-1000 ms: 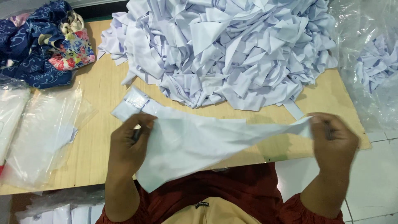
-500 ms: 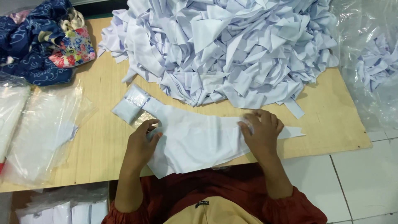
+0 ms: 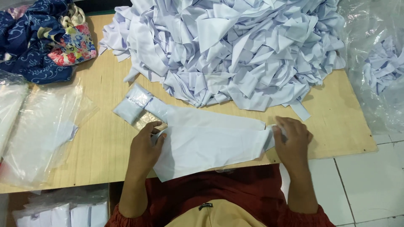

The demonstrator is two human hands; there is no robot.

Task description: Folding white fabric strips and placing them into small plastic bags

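A white cloth piece (image 3: 206,141) lies spread flat on the wooden table (image 3: 105,138) in front of me. My left hand (image 3: 145,149) pinches its left edge, fingers curled on the fabric. At the other end, my right hand (image 3: 292,138) grips the cloth's folded right tip. Just beyond the cloth's left corner sits a small packed white bundle in clear plastic (image 3: 132,105).
A big heap of white cloth pieces (image 3: 231,46) fills the back of the table. Dark blue and floral fabric (image 3: 46,40) lies at the back left. Clear plastic bags (image 3: 40,130) cover the left side; another bag of white pieces (image 3: 381,67) stands right.
The cloth went from stretched in the air to lying on the table. My right hand moved left onto it, then back out to the right end, smoothing it flat.
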